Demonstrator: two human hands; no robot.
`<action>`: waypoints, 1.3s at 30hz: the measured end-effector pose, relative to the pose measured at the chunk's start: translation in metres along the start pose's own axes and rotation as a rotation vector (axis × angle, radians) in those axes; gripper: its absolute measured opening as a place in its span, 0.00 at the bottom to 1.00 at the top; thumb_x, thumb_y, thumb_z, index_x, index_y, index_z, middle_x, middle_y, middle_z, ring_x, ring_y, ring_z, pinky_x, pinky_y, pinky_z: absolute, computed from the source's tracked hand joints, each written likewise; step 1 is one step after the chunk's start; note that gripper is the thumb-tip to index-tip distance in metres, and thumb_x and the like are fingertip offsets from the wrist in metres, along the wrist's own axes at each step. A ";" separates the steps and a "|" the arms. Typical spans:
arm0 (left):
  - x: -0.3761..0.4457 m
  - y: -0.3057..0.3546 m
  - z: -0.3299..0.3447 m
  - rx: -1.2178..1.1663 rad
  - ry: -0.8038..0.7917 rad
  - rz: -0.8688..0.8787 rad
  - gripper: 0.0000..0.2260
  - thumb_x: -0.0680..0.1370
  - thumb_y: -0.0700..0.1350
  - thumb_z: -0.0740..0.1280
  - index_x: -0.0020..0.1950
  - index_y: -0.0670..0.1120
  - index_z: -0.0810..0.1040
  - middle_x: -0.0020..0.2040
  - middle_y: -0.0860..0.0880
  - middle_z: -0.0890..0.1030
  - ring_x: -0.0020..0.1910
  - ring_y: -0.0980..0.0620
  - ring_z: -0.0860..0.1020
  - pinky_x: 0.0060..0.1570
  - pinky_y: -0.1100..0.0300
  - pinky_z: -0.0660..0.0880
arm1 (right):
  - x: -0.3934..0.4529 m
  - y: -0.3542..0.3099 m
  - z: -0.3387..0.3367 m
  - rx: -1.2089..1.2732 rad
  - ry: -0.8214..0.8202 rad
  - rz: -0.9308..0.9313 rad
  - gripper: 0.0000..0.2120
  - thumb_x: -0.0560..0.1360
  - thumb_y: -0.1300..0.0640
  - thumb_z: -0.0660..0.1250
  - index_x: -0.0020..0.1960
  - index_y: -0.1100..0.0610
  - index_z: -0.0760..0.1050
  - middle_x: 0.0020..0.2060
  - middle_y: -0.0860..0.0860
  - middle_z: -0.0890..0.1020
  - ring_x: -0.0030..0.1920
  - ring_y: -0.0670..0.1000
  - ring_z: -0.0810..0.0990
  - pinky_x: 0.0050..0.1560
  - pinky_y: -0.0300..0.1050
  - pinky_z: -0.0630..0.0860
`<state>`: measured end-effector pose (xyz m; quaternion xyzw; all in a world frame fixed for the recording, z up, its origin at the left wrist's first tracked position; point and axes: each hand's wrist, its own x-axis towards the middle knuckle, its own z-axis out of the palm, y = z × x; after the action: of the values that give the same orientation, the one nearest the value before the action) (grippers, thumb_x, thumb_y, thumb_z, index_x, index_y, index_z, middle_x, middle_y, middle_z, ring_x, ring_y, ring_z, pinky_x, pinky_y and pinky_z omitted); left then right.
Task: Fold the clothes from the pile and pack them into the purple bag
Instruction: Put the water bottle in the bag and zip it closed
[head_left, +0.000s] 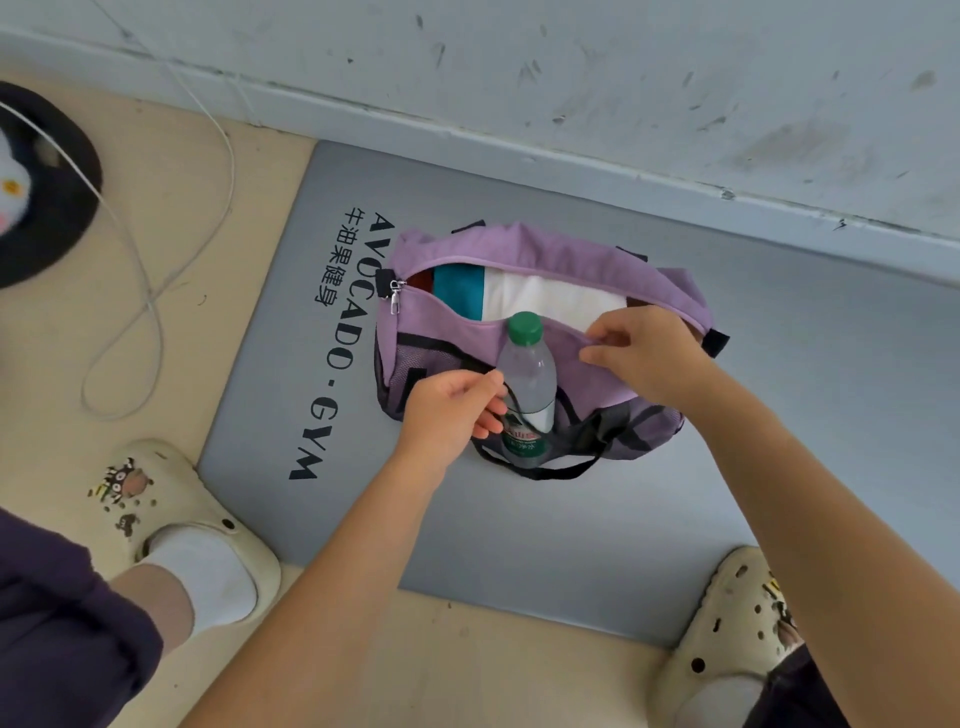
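While the purple bag (545, 332) lies on the grey gym mat (571, 530) close to the wall (571, 78), its top zip is open, showing folded clothes (524, 296) inside: teal and white pieces, plus a dark red edge at the zipper-pull end. Left hand (452, 410) has fingers curled, pinching the black strap/mesh edge on the bag's near side, touching a water bottle (525, 389). Bottle has a green cap, stands in front of the bag's near wall, cap level with the zip opening. Right hand (644, 353) pinches the bag's near zip edge just beside the cap. Cream clogs (197, 525) flank the mat's near edge, one on each side. White cable (156, 291) loops on the floor beyond the mat's lettered end; dark round cushion (47, 187) further out that way.
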<state>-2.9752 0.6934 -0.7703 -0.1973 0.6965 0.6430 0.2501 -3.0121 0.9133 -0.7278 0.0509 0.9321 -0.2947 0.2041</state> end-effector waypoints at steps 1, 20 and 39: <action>0.001 0.003 -0.005 0.006 0.043 0.013 0.11 0.78 0.50 0.69 0.38 0.46 0.83 0.32 0.50 0.83 0.28 0.55 0.79 0.28 0.64 0.75 | 0.000 -0.001 0.000 -0.033 -0.003 0.003 0.05 0.75 0.55 0.71 0.49 0.55 0.81 0.42 0.50 0.83 0.45 0.51 0.79 0.45 0.42 0.72; 0.064 0.047 -0.110 -0.500 -0.054 -0.076 0.06 0.75 0.39 0.73 0.48 0.38 0.82 0.39 0.45 0.85 0.38 0.51 0.82 0.39 0.63 0.80 | 0.049 -0.163 0.092 -0.139 0.124 -0.181 0.24 0.68 0.45 0.75 0.49 0.57 0.65 0.36 0.51 0.79 0.36 0.55 0.77 0.36 0.49 0.73; 0.060 0.020 -0.113 -0.505 -0.044 0.045 0.03 0.75 0.41 0.72 0.41 0.46 0.83 0.37 0.49 0.82 0.38 0.55 0.80 0.40 0.64 0.78 | 0.050 -0.160 0.076 0.739 -0.187 0.143 0.07 0.79 0.67 0.63 0.45 0.58 0.74 0.37 0.58 0.82 0.31 0.49 0.82 0.37 0.38 0.80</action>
<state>-3.0461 0.5860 -0.7851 -0.2241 0.5124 0.8061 0.1935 -3.0654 0.7372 -0.7207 0.1589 0.7346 -0.5990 0.2763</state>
